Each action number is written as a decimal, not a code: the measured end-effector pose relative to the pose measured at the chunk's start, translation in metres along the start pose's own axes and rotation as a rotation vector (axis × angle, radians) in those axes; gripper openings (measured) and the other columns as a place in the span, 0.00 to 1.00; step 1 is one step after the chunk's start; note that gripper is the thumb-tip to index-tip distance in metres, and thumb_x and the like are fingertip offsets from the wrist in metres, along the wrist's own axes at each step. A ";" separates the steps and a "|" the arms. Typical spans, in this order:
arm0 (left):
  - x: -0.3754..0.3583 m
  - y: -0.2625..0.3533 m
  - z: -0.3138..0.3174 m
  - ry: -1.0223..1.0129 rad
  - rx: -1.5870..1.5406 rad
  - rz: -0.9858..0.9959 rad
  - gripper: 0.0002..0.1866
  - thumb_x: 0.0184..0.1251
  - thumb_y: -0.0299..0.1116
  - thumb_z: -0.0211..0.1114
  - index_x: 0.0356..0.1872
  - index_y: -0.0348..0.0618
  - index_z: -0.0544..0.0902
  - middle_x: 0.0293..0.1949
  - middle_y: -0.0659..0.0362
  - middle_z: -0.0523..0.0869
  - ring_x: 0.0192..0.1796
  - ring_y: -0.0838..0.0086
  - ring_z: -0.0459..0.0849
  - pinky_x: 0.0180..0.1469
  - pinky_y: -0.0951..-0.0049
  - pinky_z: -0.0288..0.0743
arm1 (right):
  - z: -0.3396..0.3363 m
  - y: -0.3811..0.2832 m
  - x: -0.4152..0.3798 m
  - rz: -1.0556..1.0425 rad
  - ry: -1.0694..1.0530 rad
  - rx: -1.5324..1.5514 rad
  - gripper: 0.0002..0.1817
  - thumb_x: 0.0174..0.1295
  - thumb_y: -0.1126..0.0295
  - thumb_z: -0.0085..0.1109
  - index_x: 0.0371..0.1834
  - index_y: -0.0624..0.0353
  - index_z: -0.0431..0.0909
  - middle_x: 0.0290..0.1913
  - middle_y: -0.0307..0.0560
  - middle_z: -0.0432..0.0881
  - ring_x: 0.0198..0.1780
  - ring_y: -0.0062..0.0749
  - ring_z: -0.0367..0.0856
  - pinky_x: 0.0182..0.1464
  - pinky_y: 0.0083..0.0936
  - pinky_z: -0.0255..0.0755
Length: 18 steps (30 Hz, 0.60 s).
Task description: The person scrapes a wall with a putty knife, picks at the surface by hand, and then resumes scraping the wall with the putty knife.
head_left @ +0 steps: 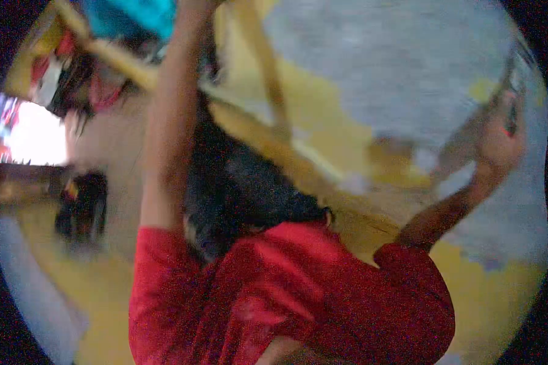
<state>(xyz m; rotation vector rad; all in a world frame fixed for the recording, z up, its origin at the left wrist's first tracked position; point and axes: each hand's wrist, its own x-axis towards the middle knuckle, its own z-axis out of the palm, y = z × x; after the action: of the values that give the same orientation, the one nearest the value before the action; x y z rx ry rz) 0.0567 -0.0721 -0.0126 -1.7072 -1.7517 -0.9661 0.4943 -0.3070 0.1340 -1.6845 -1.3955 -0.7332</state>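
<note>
Neither of my own hands appears in the blurred head view. Close in front, a person in a red shirt point(298, 292) with dark hair point(243, 188) has their back to me and both arms raised. One arm point(170, 121) reaches up past the top edge. The person's other hand point(499, 143) is at the right, against the wall, closed around a thin tool with a red part point(512, 118). The wall is yellow point(323, 115) with a large grey patch point(396, 67).
Yellowish wooden bars point(268, 73) cross the wall above the person's head. A teal object point(134, 15) sits at the top. At the left there is a bright opening point(33, 137), with a dark object point(82, 204) below it.
</note>
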 end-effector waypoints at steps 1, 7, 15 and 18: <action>-0.002 -0.008 0.002 0.050 0.004 0.071 0.19 0.63 0.37 0.65 0.53 0.43 0.80 0.48 0.51 0.86 0.54 0.55 0.83 0.49 0.51 0.81 | -0.008 -0.002 0.004 -0.033 -0.017 -0.072 0.26 0.73 0.56 0.65 0.69 0.58 0.81 0.59 0.56 0.88 0.59 0.40 0.86 0.61 0.37 0.78; -0.012 -0.016 -0.019 0.104 0.210 0.180 0.24 0.64 0.42 0.66 0.61 0.47 0.79 0.51 0.56 0.84 0.59 0.60 0.82 0.51 0.51 0.82 | -0.054 -0.053 -0.007 0.027 -0.027 0.110 0.26 0.77 0.68 0.58 0.76 0.58 0.73 0.67 0.68 0.80 0.65 0.50 0.84 0.63 0.36 0.76; -0.008 0.001 -0.013 0.096 0.248 0.190 0.20 0.63 0.38 0.65 0.55 0.43 0.78 0.47 0.59 0.80 0.57 0.63 0.81 0.46 0.54 0.80 | -0.036 -0.040 0.000 -0.024 -0.124 0.104 0.25 0.76 0.69 0.59 0.76 0.52 0.74 0.62 0.69 0.82 0.63 0.56 0.83 0.55 0.33 0.79; -0.005 0.005 -0.018 0.072 0.258 0.197 0.21 0.63 0.38 0.66 0.55 0.43 0.78 0.47 0.59 0.80 0.57 0.63 0.81 0.45 0.55 0.80 | -0.041 -0.042 0.007 0.017 -0.187 0.103 0.25 0.76 0.69 0.59 0.75 0.51 0.75 0.60 0.67 0.82 0.59 0.62 0.82 0.51 0.35 0.80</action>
<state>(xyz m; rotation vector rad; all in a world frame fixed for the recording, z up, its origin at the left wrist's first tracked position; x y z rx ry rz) 0.0602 -0.0891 -0.0044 -1.6211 -1.5532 -0.6747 0.4569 -0.3369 0.1696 -1.7164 -1.5182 -0.4953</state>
